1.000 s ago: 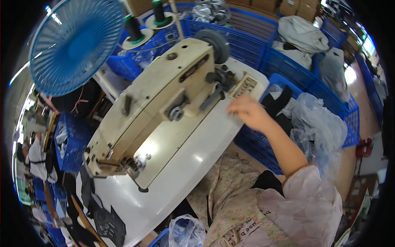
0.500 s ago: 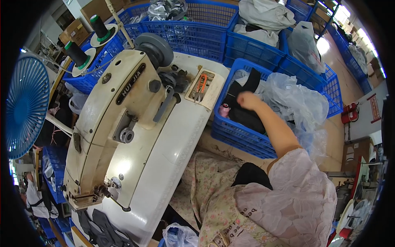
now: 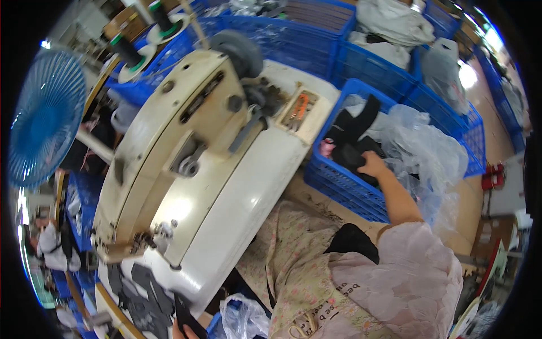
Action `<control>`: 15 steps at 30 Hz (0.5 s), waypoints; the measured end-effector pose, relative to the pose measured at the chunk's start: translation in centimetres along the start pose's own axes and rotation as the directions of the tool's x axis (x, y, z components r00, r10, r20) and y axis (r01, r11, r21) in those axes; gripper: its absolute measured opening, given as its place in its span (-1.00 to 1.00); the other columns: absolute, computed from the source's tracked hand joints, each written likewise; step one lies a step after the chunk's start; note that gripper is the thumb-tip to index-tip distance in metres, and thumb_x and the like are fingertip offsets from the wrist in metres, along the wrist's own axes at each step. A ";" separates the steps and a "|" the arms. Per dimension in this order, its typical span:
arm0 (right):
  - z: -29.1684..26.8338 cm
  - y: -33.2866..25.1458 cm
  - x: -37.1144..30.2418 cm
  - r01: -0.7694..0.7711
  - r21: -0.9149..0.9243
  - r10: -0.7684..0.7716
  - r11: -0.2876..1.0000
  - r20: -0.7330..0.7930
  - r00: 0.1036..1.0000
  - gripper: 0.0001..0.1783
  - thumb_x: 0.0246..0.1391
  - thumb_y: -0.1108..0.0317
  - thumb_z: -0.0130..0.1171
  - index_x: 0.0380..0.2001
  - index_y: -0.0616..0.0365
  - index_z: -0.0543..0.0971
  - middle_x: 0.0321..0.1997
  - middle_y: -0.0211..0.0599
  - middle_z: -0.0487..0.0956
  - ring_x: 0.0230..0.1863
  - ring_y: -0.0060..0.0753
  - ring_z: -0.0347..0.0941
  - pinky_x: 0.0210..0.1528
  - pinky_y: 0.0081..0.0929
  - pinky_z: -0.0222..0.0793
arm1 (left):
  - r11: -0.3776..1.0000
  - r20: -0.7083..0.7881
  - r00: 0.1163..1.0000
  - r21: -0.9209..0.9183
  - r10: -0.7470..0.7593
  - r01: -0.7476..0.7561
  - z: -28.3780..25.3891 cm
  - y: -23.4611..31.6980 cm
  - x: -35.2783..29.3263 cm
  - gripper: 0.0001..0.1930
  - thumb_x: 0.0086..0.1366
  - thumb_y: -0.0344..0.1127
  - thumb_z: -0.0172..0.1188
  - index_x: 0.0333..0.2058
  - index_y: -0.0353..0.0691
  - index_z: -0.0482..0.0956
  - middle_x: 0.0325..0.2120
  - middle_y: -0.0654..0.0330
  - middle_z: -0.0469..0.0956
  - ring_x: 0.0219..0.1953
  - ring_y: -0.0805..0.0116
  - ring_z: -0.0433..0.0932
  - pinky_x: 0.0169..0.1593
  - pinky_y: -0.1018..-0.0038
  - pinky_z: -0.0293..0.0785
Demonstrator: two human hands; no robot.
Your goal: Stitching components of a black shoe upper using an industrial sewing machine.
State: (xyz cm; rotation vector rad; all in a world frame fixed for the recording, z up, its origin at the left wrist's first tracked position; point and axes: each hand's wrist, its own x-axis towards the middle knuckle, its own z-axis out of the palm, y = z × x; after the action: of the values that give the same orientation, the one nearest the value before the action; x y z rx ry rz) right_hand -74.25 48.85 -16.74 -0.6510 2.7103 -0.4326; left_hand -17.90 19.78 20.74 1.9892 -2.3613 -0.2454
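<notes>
My right hand (image 3: 372, 164) reaches into a blue plastic crate (image 3: 344, 189) right of the sewing machine. Its fingers close on the edge of a dark fabric piece (image 3: 351, 156) lying there. Beside it in the crate are a black fabric strip (image 3: 368, 116), a pink thread spool (image 3: 327, 147) and crumpled clear plastic bags (image 3: 420, 135). At the lower edge, only the fingers of my left hand (image 3: 189, 333) show, pinching a black fabric piece (image 3: 183, 311). More dark grey fabric pieces (image 3: 147, 299) lie next to it at the front of the machine table.
The cream sewing machine (image 3: 164, 147) stands on a white table (image 3: 237, 226). Orange-handled snips (image 3: 302, 104) rest in its tray. A blue fan (image 3: 45, 118) is at the left, with black thread cones (image 3: 127, 51) behind. Blue crates (image 3: 282, 45) line the back; a plastic bag (image 3: 243, 316) sits below.
The view has shifted, moving the scene rightward. My right hand has moved nearer within the crate, onto the dark fabric. My left fingers have come into view at the bottom with a black piece.
</notes>
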 end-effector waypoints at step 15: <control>-9.8 -30.0 -12.2 0.124 0.952 -0.924 0.280 0.231 0.305 -0.23 -0.17 0.17 0.46 0.15 0.15 0.46 0.45 -0.14 0.11 0.38 -0.17 0.19 0.12 -0.42 0.29 | 0.723 0.052 0.926 -0.642 0.374 -0.256 13.0 8.3 10.5 -0.50 0.34 -0.31 0.05 0.20 -0.43 0.31 -0.47 -0.03 0.54 -0.58 0.30 0.52 -0.46 0.40 0.45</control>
State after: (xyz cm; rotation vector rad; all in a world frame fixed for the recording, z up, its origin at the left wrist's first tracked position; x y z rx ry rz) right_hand -56.06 31.32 5.78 -1.2176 0.9519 -1.1616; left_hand -29.61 11.98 8.44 1.2689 -2.2328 -1.0723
